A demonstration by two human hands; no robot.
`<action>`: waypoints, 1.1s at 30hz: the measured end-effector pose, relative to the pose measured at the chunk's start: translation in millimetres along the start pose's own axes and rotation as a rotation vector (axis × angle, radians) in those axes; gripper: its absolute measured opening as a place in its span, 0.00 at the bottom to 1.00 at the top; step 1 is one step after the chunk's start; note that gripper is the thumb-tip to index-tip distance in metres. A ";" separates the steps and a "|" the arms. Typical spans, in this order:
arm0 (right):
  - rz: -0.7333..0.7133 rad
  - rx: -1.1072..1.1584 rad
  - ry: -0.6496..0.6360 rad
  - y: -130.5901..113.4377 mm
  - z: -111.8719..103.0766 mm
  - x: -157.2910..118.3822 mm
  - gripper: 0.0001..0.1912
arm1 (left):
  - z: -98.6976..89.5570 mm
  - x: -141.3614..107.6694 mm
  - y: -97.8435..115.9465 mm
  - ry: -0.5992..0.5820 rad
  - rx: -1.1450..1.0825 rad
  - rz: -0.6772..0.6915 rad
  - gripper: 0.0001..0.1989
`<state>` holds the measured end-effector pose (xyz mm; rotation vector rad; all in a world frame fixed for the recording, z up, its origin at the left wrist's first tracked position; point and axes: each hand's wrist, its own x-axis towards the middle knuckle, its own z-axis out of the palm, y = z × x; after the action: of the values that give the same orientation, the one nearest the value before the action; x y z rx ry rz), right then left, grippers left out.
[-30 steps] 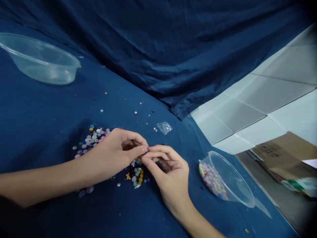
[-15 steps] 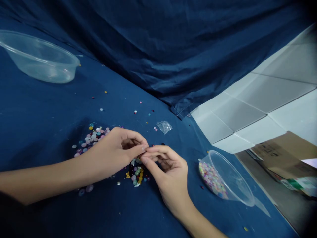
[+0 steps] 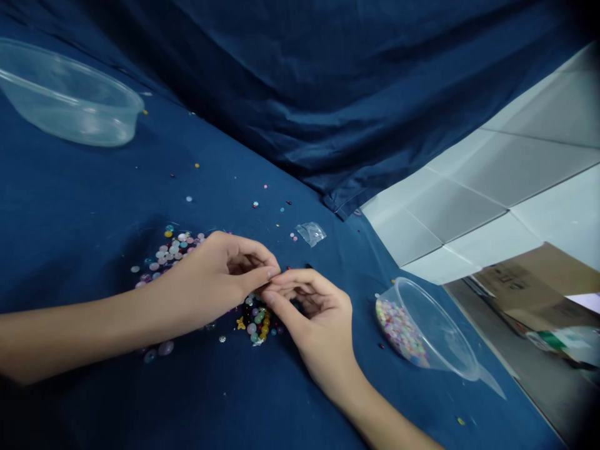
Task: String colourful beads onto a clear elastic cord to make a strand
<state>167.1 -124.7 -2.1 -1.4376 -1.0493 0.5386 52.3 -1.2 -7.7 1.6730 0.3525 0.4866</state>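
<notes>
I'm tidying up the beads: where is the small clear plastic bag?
In the head view, the small clear plastic bag lies on the blue cloth just beyond the right hand, among a few scattered beads.

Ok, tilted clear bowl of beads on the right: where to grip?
Pinch the clear plastic bowl at its raised rim, fingers coming from above on the side away from the beads. It lies tilted with the beads low against one wall, so that thin lip looks free.

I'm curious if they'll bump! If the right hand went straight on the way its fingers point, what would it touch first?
The right hand would probably meet the left hand's fingertips first. They look extremely close, though depth is hard to judge from this view.
</notes>
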 end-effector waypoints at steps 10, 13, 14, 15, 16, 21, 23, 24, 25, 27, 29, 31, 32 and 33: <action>-0.009 -0.027 -0.029 0.0 0.1 -1.2 0.06 | -2.5 0.3 -1.9 0.001 0.010 0.013 0.07; -0.008 -0.035 -0.033 -0.7 -0.3 -1.0 0.05 | -2.2 -0.4 -1.4 0.006 0.021 0.017 0.07; -0.007 -0.037 -0.034 -1.0 -0.3 -0.8 0.05 | -2.1 -0.6 -1.4 0.007 0.024 0.018 0.07; -0.006 -0.038 -0.035 -1.4 -0.3 -0.5 0.05 | -1.9 -0.9 -1.6 0.005 0.025 0.020 0.07; -0.003 -0.039 -0.034 -1.7 -0.3 -0.4 0.05 | -1.9 -1.2 -1.8 0.004 0.026 0.020 0.07; -0.008 -0.051 -0.034 -1.9 0.1 -0.9 0.05 | -2.3 -1.5 -3.2 0.004 0.028 0.022 0.07; -0.014 -0.048 -0.034 -1.6 0.1 -1.4 0.05 | -2.4 -0.9 -3.7 0.000 0.031 0.022 0.08; -0.013 -0.047 -0.032 -1.5 0.0 -1.4 0.05 | -2.4 -0.5 -3.9 0.000 0.033 0.023 0.08; -0.011 -0.044 -0.030 -1.3 -0.1 -1.3 0.05 | -2.5 -0.2 -4.0 0.000 0.034 0.023 0.08; -0.003 -0.041 -0.028 -1.2 -0.3 -0.8 0.05 | -2.6 0.2 -3.9 0.004 0.039 0.023 0.08; 0.000 -0.039 -0.028 -1.3 -0.4 -0.1 0.05 | -2.8 0.1 -3.6 0.006 0.043 0.017 0.08; -0.004 -0.040 -0.031 -1.5 -0.6 0.3 0.05 | -3.1 -0.4 -3.2 0.004 0.047 0.015 0.08; -0.006 -0.043 -0.032 -1.6 -0.7 0.4 0.05 | -3.2 -0.7 -3.0 0.005 0.048 0.017 0.08; -0.008 -0.047 -0.032 -1.7 -0.8 0.4 0.05 | -3.2 -1.0 -2.9 0.005 0.048 0.018 0.08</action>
<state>167.4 -125.0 -0.2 -1.4695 -1.0984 0.5363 49.9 1.6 -10.3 1.7228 0.3554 0.4997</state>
